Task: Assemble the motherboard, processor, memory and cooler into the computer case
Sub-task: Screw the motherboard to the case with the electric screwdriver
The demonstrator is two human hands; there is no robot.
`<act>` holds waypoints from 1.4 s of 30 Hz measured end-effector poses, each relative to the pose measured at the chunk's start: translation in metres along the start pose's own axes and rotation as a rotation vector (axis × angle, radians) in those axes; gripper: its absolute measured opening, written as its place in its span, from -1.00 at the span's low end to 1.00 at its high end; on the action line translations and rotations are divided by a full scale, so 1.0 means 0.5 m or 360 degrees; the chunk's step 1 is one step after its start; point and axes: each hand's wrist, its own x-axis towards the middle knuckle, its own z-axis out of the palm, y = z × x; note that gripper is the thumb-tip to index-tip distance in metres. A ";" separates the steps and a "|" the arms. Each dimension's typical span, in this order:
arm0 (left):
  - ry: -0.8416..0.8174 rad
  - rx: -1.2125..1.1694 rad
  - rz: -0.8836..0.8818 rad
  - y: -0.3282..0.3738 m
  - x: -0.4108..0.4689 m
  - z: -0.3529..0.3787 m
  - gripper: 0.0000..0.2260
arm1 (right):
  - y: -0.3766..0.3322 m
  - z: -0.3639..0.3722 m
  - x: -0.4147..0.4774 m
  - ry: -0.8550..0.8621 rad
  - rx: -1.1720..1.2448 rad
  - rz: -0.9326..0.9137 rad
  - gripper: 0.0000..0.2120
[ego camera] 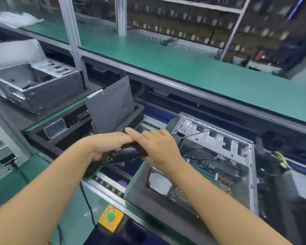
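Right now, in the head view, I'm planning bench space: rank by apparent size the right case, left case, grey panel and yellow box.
Largest to smallest:
1. right case, though nearness to the camera inflates it
2. left case
3. grey panel
4. yellow box

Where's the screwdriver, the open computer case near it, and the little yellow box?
screwdriver (129,153), head view, on its black body.
computer case (217,138), head view, on its silver rear wall.
yellow box (110,218), head view, on its printed top.

The green workbench (71,216) carries a yellow box (111,221) and, seemingly, a black foam tray (154,200).
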 end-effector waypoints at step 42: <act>-0.0765 0.1425 0.0320 0.066 0.406 0.969 -0.22 | 0.409 -0.387 -0.666 0.0797 0.1173 0.1789 -0.85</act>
